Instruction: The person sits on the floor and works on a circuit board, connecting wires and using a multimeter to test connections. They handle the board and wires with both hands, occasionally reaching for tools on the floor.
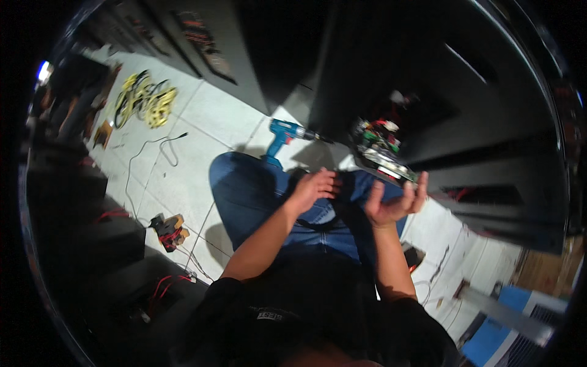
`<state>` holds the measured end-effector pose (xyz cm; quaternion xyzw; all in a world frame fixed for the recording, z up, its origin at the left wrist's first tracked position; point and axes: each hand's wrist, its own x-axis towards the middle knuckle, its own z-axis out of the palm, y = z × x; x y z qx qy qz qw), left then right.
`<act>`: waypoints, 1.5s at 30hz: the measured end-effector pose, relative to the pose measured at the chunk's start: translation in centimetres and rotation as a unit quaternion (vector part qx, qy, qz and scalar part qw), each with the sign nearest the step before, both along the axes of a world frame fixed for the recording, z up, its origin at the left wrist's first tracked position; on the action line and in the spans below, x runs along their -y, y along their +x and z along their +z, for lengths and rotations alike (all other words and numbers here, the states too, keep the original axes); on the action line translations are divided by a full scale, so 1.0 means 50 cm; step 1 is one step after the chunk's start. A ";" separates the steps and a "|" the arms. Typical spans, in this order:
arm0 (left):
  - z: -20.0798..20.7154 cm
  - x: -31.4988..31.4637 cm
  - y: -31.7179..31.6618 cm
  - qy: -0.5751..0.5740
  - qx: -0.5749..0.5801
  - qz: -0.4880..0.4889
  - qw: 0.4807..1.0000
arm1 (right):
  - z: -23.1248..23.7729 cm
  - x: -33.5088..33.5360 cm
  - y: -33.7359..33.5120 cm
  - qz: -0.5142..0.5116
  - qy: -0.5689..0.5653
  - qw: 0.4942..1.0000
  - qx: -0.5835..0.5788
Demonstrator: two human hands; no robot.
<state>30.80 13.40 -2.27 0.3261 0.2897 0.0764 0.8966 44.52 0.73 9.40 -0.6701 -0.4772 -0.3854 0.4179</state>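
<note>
My right hand [394,207] is raised with its fingers apart at the near edge of a circuit board assembly [382,156]. Its fingertips reach that edge; whether they bear any weight cannot be seen. Green, white and red parts and wires crowd the assembly, which stands out from a dark cabinet [483,122]. Over my lap hovers my left hand [315,191], with loosely curled, parted fingers and nothing visible in it. Just beyond my left knee, a blue cordless drill [282,140] lies on the floor, its bit pointing right.
Grey cabinets [244,55] line the far side. Yellow and black coiled cable [147,101] lies on the tiles [202,122] at far left. A thin dark cord [129,171] runs to a small bundle [170,232] at left. Cardboard [547,269] and a blue-and-white box [507,324] stand at right.
</note>
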 end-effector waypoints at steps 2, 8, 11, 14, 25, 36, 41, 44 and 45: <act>0.021 -0.003 -0.018 -0.055 0.086 -0.014 0.995 | -0.041 0.031 -0.011 0.031 -0.015 0.999 0.018; 0.132 0.033 -0.045 -0.184 0.156 0.004 0.971 | -0.022 0.166 -0.073 0.082 -0.200 0.976 -0.035; 0.109 0.042 -0.057 -0.132 0.111 0.017 0.985 | -0.025 0.198 -0.097 0.101 -0.265 0.958 -0.052; 0.096 0.045 -0.069 -0.100 0.079 0.004 0.992 | -0.055 0.224 -0.113 0.128 -0.300 0.944 -0.052; 0.016 0.054 -0.080 -0.057 -0.031 -0.003 0.998 | -0.084 0.208 -0.115 0.246 -0.437 0.852 -0.151; 0.015 0.055 -0.075 -0.017 -0.095 -0.020 0.995 | -0.090 0.154 -0.011 0.189 -0.242 0.930 -0.203; -0.004 0.053 -0.078 -0.022 -0.083 -0.001 0.996 | -0.048 0.061 0.054 0.092 -0.261 0.940 -0.199; -0.025 0.049 -0.081 -0.022 -0.111 0.001 0.994 | -0.039 0.028 0.082 0.075 -0.277 0.939 -0.189; -0.030 0.047 -0.083 -0.015 -0.125 -0.009 0.992 | -0.036 0.019 0.089 0.080 -0.268 0.938 -0.203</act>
